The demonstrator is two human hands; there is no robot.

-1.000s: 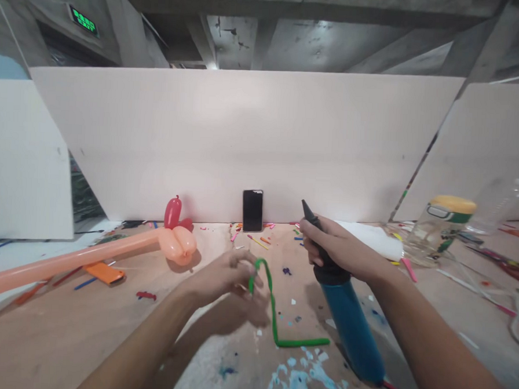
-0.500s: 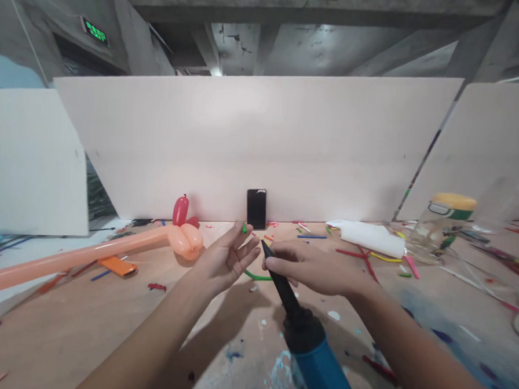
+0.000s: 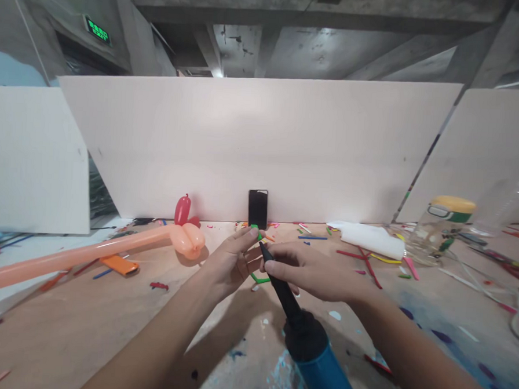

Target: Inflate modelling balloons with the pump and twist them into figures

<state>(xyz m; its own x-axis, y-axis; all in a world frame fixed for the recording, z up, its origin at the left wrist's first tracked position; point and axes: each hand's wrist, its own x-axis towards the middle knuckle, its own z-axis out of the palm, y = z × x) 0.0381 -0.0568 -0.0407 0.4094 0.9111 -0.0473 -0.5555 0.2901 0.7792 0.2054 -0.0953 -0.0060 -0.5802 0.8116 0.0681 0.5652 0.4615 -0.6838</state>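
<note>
A blue pump [image 3: 326,369] with a long black nozzle points up and left from the lower edge. My right hand [image 3: 303,269] has its fingers round the nozzle near the tip. Just left of that tip, my left hand [image 3: 234,260] pinches a small green balloon piece [image 3: 256,230] between thumb and index finger. The nozzle tip lies very close to the green piece; whether they touch cannot be made out. Below the fingers, a green strip [image 3: 260,280] lies on the table.
A black phone [image 3: 257,209] leans on the white board [image 3: 253,142]. At left lies a long peach balloon [image 3: 86,254] beside a red one [image 3: 182,209] and an orange object [image 3: 120,265]. At right are a white roll [image 3: 372,239], a yellow-lidded jar [image 3: 443,227] and balloon strips.
My left hand has moved right, bringing the green piece close to the nozzle tip, and its fingers have closed more. My right hand and the pump have barely shifted.
</note>
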